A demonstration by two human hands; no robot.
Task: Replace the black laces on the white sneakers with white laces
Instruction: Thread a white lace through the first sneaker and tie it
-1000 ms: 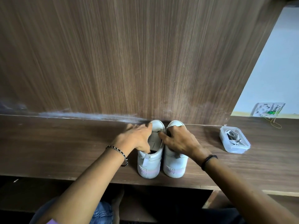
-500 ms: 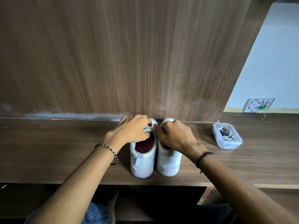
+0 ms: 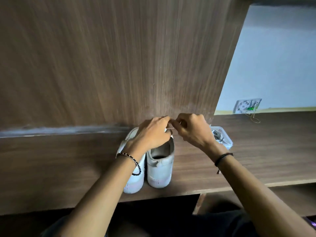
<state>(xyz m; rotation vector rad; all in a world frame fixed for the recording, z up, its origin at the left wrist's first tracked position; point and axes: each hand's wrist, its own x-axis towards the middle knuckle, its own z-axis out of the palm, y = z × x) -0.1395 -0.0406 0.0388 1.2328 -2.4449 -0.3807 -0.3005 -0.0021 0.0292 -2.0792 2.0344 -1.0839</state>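
Note:
Two white sneakers stand side by side on the wooden shelf (image 3: 59, 159), heels toward me: the left sneaker (image 3: 135, 178) and the right sneaker (image 3: 159, 168). My left hand (image 3: 153, 134) and my right hand (image 3: 193, 130) meet above the toe end of the right sneaker. Both pinch a thin white lace (image 3: 170, 128) between fingertips. The front parts of the shoes are hidden by my hands. No black lace shows.
A small clear plastic box (image 3: 224, 139) with lace-like contents sits on the shelf just right of my right hand. A wood panel (image 3: 119, 57) rises right behind the shoes. A wall socket (image 3: 247, 105) sits at the far right.
Both hands have lifted from the shoe openings and come together higher up, pinching a white lace. The camera view has shifted, so the shoes sit further right in view.

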